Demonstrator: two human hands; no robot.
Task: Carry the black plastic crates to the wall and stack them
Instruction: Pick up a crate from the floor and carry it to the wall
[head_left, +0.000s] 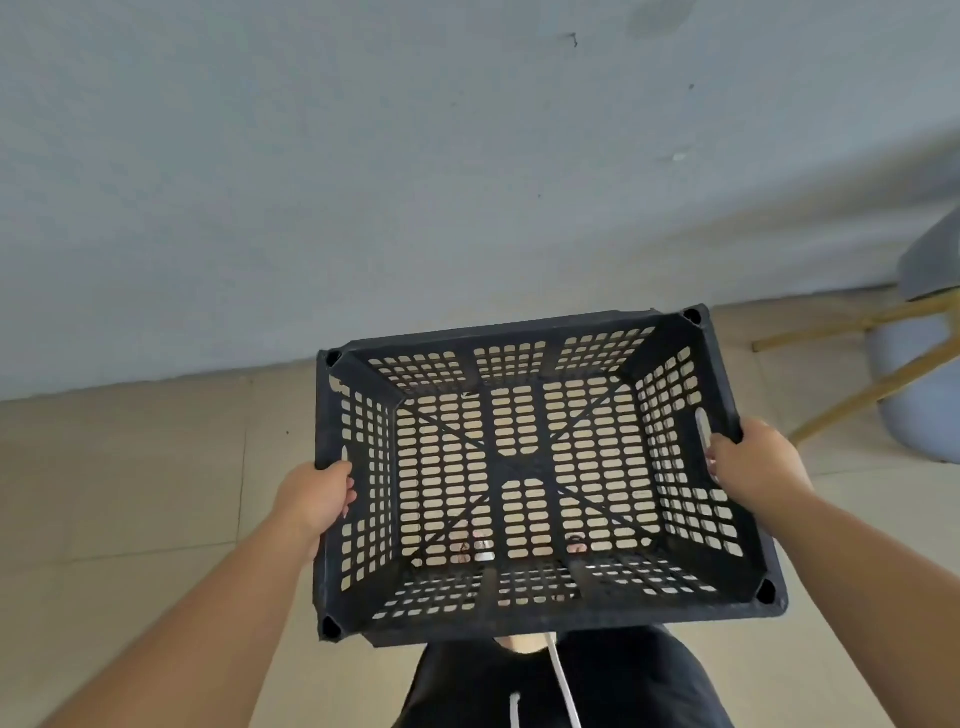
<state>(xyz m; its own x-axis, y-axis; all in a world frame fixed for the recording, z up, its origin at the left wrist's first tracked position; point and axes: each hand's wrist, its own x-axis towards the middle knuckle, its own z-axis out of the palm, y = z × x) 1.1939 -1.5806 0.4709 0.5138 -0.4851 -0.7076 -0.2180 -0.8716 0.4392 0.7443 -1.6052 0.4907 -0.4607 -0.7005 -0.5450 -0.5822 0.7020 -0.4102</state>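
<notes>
An empty black plastic crate with perforated walls and floor hangs in the air in front of me, open side up, slightly rotated. My left hand grips its left side wall at the rim. My right hand holds the right side wall by the handle slot. The crate's far edge is close to the pale grey wall, above the beige tiled floor. Through the crate's bottom I see my feet. No other crate is in view.
A chair with pale wooden legs and a grey-blue seat stands at the right, near the wall. The beige tiled floor stretches left and below. My dark shorts with white drawstrings fill the bottom centre.
</notes>
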